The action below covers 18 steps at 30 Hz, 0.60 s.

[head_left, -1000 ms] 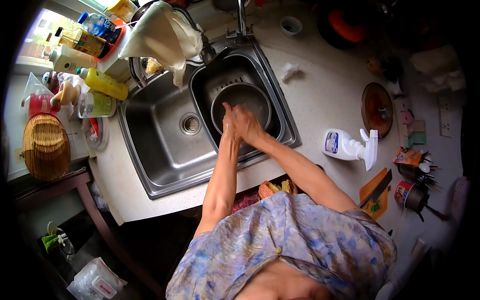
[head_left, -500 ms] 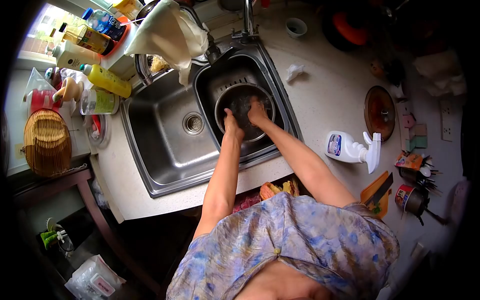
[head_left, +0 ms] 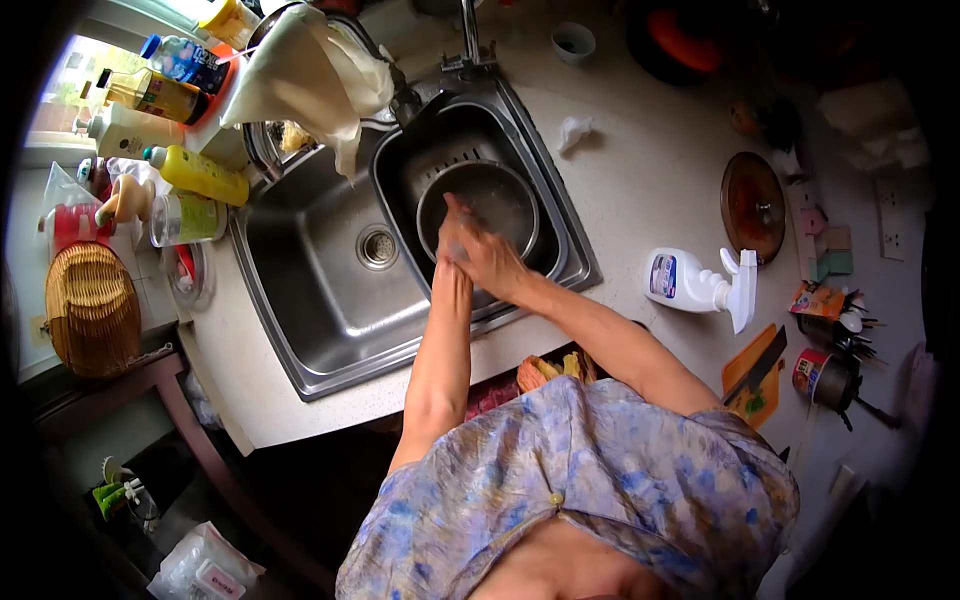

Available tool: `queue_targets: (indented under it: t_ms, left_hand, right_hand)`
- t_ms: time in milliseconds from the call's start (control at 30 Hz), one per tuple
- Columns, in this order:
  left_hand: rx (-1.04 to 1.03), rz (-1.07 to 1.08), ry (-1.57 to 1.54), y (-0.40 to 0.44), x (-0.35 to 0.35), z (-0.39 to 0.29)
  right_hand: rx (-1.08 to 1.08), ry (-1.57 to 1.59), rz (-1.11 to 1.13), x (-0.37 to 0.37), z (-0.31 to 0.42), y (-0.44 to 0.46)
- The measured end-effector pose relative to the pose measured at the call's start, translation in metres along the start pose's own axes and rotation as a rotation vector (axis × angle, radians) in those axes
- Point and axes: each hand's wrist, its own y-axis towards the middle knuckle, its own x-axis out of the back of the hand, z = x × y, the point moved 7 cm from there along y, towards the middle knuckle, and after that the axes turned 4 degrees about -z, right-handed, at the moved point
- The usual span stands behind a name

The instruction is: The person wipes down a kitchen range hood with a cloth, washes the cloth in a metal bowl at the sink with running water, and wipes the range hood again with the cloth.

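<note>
Our hands meet over the near side of the bowl [head_left: 512, 190], which sits inside the dark tub [head_left: 408, 168] in the right half of the sink [head_left: 310, 290]. Our right hand [head_left: 488, 264] lies pressed across our left hand [head_left: 453, 232] near the wrist; they overlap so much that we cannot tell how far the fingers of either are closed. We see neither gripping the bowl.

The bowl looks like thin, stiff metal, so we judge it light on its own and unlikely to break, only to dent or clang. Its sheen suggests a wet, slippery surface, and any liquid in it would add weight and slop if tilted. We would take it by opposite sides of the rim, fingers hooked under and thumbs over, keeping it level.

Its inside looks dark and glossy; we cannot be sure how much liquid it holds. On the worktop [head_left: 630, 190], the cup [head_left: 573, 42] has something dark inside, too dim to name. The spray bottle [head_left: 685, 281] lies on its side, its white wall hiding the level. Left of the sink, the yellow bottle [head_left: 198, 175] shows its colour along its length, beside a clear jar [head_left: 187, 219] with a green label.
</note>
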Motion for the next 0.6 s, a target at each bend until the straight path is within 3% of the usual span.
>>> queue_targets:
  t_ms: [33,67,133,200,267,333,367,400,467,500,533,600]
  left_hand:
    - [0.034,0.315,-0.121,0.008,-0.013,0.004]
    - [0.063,0.632,-0.243,0.004,-0.035,-0.001]
    - [0.094,0.94,-0.37,-0.024,-0.055,-0.005]
    - [0.136,-0.505,0.072,-0.049,-0.035,-0.015]
    - [0.173,-0.418,-0.008,-0.028,-0.003,-0.003]
    - [-0.023,-0.524,0.177,-0.031,0.007,-0.021]
    - [-0.023,-0.527,0.174,-0.032,0.007,-0.021]
    - [0.01,-0.532,0.154,-0.033,0.006,-0.018]
    - [0.075,-0.537,0.12,-0.033,0.002,-0.017]
    - [0.065,-0.488,0.121,0.006,0.053,0.009]
    - [0.062,-0.487,0.123,0.005,0.052,0.009]
    - [0.069,-0.451,-0.015,0.002,0.05,0.015]
  right_hand:
    - [0.076,0.035,-0.14,0.007,0.003,0.007]
    - [-0.151,0.012,0.043,0.0,-0.016,0.008]
    - [-0.25,-0.046,0.032,-0.007,-0.047,0.016]
    - [-0.307,0.002,0.092,-0.006,-0.081,0.026]
    - [-0.366,0.054,0.156,-0.017,-0.109,0.022]
    - [-0.372,-0.156,0.051,-0.013,-0.119,0.02]
    - [-0.597,-0.138,0.091,-0.013,-0.121,0.013]
    - [-0.594,-0.137,0.093,-0.016,-0.119,0.01]
    - [-0.387,-0.345,0.52,-0.052,-0.116,-0.001]
    - [-0.354,-0.399,0.568,-0.057,-0.12,-0.004]
    - [-0.352,-0.399,0.566,-0.056,-0.118,0.0]
    - [-0.775,-0.092,0.27,-0.035,-0.135,0.003]
